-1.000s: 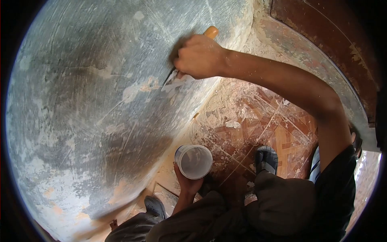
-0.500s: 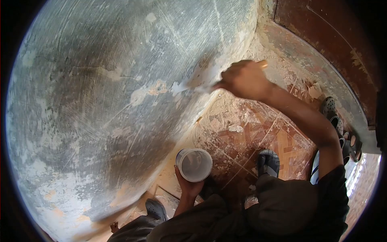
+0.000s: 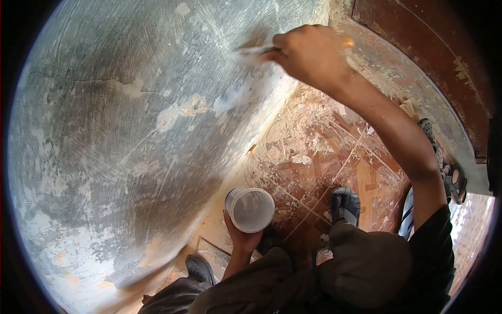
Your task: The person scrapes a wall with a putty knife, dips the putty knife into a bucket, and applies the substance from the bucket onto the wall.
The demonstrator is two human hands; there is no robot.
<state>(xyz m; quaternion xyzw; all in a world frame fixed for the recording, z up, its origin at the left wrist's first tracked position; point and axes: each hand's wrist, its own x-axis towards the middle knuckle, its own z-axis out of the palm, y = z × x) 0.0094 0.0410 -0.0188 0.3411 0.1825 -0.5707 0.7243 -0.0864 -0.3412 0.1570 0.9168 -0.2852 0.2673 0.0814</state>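
Observation:
My right hand (image 3: 309,53) grips a putty knife (image 3: 254,51) with an orange handle, its blade flat against the grey, patchy wall (image 3: 120,131) high up near the corner. A fresh whitish smear of filler (image 3: 230,99) lies on the wall just below the blade. My left hand (image 3: 241,238) holds a white plastic cup (image 3: 250,209) from underneath, low down near my knees, with its open mouth facing up.
The patterned reddish floor (image 3: 340,167) is strewn with plaster dust and flakes. My two dark shoes (image 3: 345,204) stand on it. A brown wooden door frame (image 3: 418,47) runs along the right. Sandals (image 3: 444,167) lie by the threshold at the right.
My right hand has swept the putty knife from the patch on the wall out to the right, then up towards the top corner. The cup has stayed in place.

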